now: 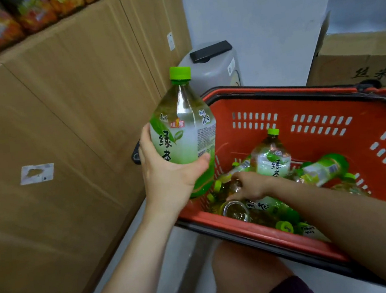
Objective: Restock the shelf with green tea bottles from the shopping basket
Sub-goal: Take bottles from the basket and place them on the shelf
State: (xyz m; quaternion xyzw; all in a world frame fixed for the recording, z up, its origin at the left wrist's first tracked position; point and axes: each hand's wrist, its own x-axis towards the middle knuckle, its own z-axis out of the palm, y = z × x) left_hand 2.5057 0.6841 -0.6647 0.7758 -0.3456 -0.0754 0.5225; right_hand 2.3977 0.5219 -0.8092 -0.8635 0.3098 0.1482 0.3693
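Green-capped and upright, one bottle (182,128) is sitting in the curled grip of the left hand (166,171) just beside the basket (316,107), while the right hand (250,185) is curling round a lying bottle (228,185) inside it (best lifting by the shoulder, clear of the others).

One green tea bottle (183,133) is out of the basket, upright with a slight tilt, just beside the basket's left rim. It has a bright green cap and a white-and-green label with leaf art, and the left grip (168,173) wraps its lower body. The shopping basket (267,105) is red plastic with slotted walls and a black handle folded along its rim. Inside, one bottle (271,158) stands upright, another (323,169) lies on its side to the right, and several more lie jumbled at the bottom. The right grip (250,185) rests on one lying bottle (236,210).
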